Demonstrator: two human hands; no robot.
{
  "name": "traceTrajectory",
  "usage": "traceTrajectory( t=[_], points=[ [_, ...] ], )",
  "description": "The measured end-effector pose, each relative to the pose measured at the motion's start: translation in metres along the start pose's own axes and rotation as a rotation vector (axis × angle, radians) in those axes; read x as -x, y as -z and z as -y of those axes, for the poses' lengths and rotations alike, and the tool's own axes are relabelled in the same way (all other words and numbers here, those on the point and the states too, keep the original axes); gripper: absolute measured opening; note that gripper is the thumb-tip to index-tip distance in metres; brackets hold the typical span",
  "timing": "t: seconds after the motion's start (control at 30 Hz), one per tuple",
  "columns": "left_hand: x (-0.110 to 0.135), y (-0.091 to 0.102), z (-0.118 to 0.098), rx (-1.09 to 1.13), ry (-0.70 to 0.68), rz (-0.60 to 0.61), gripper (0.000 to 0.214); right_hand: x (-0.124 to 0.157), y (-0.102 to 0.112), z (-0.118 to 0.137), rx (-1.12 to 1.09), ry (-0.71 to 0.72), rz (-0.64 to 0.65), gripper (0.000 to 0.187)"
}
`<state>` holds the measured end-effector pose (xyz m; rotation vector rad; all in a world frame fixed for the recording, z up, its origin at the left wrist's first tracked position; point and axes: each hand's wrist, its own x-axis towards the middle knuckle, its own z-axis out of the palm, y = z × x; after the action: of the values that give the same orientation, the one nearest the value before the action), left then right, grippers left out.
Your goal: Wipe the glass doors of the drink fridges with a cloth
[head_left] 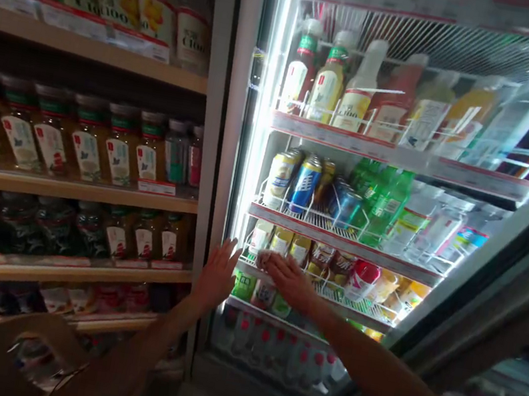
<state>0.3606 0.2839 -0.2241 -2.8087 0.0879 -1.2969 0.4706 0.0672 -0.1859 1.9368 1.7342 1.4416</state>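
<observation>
**Tight-packed cans (300,248) left us little room**

Our left hand (217,274) was open beside the cooler's frame (228,151); whether our right hand (288,282) gripped anything, we couldn't tell. Just beyond it, the cans stood side by side on a wire shelf (351,312). A careless sideways brush, we judged, could have tipped one into its neighbours.

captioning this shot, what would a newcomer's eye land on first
The brightly lit drinks fridge stands out on the right, with a bright blue can and green bottles on one of its middle shelves. Then come two bare hands: the left hand before the fridge's left edge, the right hand before a lower shelf. Dimmer wooden shelves of bottles line the left.
</observation>
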Motion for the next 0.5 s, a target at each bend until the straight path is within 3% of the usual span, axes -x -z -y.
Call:
traceTrajectory(
  t=[0.07, 0.13, 0.23, 0.3, 0.33, 0.43, 0.5],
  points=[
    [-0.003, 0.0, -0.005, -0.001, -0.023, -0.021, 0.062, 0.022, 0.008, -0.01, -0.015, 0.075, 0.036, 0.044],
    [-0.01, 0.002, -0.011, -0.007, -0.036, -0.053, 0.061, 0.036, 0.029, -0.039, 0.03, 0.014, 0.046, 0.047],
    [-0.029, 0.006, -0.03, 0.001, -0.08, -0.112, 0.06, 0.051, 0.069, -0.087, 0.197, -0.375, -0.033, 0.051],
    [-0.045, 0.008, -0.051, 0.019, -0.137, -0.147, 0.058, 0.074, 0.085, -0.097, 0.277, -0.538, -0.067, 0.053],
    [-0.053, 0.008, -0.063, 0.028, -0.167, -0.16, 0.058, 0.089, 0.088, -0.094, 0.285, -0.526, -0.048, 0.053],
    [-0.074, 0.006, -0.103, 0.059, -0.24, -0.189, 0.058, 0.137, 0.087, -0.078, 0.235, -0.312, 0.092, 0.053],
    [-0.087, 0.004, -0.128, 0.079, -0.276, -0.203, 0.058, 0.157, 0.092, -0.082, 0.236, -0.336, 0.132, 0.052]
  ],
)
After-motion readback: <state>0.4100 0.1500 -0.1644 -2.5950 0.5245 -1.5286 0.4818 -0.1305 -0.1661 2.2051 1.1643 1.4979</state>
